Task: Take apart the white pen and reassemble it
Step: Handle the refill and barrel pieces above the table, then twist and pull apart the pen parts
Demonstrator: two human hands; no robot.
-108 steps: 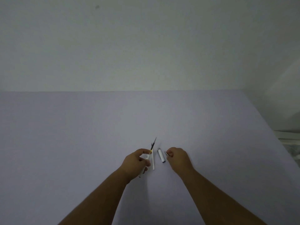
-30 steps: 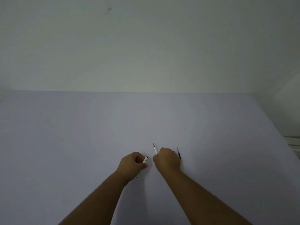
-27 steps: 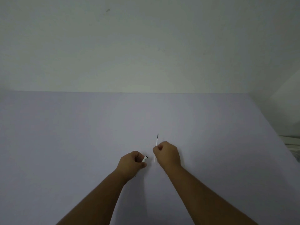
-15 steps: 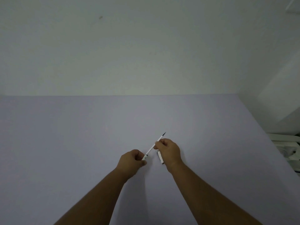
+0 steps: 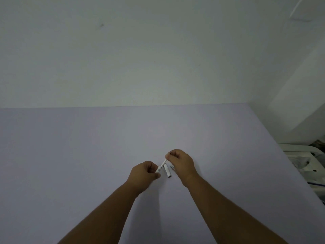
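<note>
Pale lilac table [image 5: 88, 155] fills the whole lower half of the view, matte and plain, and both bare forearms come up from the near edge toward the middle of it. The left hand [image 5: 143, 174] is curled into a loose fist, knuckles up, fingers closed around the white pen barrel [image 5: 158, 170] — only its open end pokes out on the right side of the fist. The right hand [image 5: 181, 162] sits just to the right and a bit farther away, wrist bent, thumb and fingertips pinched on the far end of the thin white refill [image 5: 163, 162]. The refill slants down-left, and its near end meets the mouth of the barrel. So the two hands are close together, joined by that skinny stick.

Lying flat on the table between them, just near of the refill, is the white cap [image 5: 167, 171]. A small slim piece [image 5: 172, 167] lies right beside it by the right palm — too small to tell what it is.

Behind the table there's a bare whitish wall [image 5: 158, 59], dimly lit. Off the right edge, some white clutter [image 5: 302, 159] is partly visible.
</note>
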